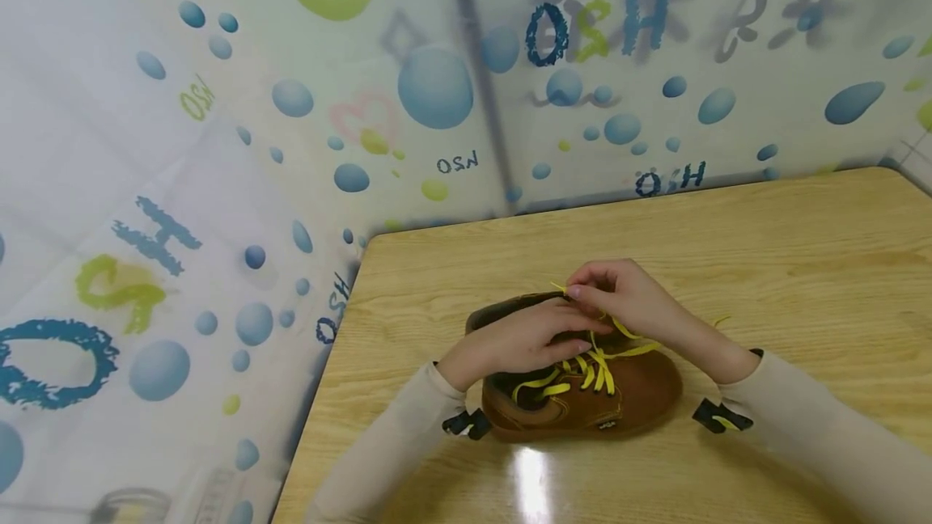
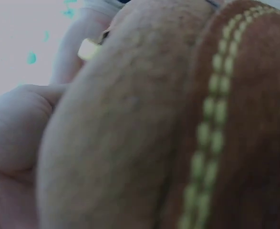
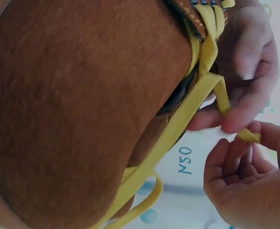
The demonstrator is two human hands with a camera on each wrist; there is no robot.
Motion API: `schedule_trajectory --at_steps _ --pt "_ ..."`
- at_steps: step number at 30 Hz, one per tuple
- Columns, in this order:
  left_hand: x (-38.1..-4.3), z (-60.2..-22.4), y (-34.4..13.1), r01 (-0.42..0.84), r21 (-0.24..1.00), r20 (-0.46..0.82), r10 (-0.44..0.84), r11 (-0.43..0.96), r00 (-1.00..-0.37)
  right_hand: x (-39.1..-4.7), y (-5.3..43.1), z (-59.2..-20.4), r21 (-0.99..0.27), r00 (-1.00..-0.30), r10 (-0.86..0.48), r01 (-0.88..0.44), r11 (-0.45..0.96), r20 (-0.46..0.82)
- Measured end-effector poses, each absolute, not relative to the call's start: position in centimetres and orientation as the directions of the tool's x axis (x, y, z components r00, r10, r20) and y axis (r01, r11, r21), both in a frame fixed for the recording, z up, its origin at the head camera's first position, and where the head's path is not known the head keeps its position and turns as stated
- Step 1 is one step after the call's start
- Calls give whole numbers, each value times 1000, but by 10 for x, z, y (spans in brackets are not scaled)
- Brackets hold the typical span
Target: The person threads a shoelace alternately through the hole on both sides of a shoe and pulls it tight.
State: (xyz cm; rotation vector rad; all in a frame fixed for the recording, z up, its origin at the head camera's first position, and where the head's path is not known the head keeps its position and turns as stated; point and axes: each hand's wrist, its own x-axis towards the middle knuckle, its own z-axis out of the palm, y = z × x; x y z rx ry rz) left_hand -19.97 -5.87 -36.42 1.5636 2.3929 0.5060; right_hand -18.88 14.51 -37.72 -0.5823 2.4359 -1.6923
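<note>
A brown shoe (image 1: 648, 386) with yellow stitching lies on the table, toe to the right in the head view. A yellow shoelace (image 3: 178, 119) runs through its eyelets, with a loose length over the toe. My right hand (image 1: 633, 297) pinches the lace near its end, at the shoe's far side. Across the shoe's opening reaches my left hand (image 1: 527, 338), its fingers extended and its thumb apart from them. In the right wrist view the lace passes right at the left fingertips (image 3: 237, 121). The left wrist view is mostly filled by the shoe's collar (image 2: 116, 129).
The shoe stands on a light wooden table (image 1: 801, 265). Behind and left of it rise pale walls (image 1: 306, 184) printed with blue and green drops and letters. Black straps (image 1: 721, 416) sit at both wrists.
</note>
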Motion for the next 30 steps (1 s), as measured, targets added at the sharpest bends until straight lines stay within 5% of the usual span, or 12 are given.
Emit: schedule_trajectory --at_steps 7,14,21,30 --pt "-213 -355 -72 776 277 181 763 566 -621 -195 156 -379 -843 -936 -336 -264 469 106" --pt "-224 -367 -75 796 117 -39 803 594 -594 -195 156 -394 -767 -930 -360 -287 574 78" --pt "-224 -370 -76 809 89 -77 814 581 -576 -195 153 -399 -707 -928 -364 -312 635 82" --pt "-220 -371 -75 773 230 -68 802 591 -593 -186 152 -394 -714 -934 -354 -285 640 55"
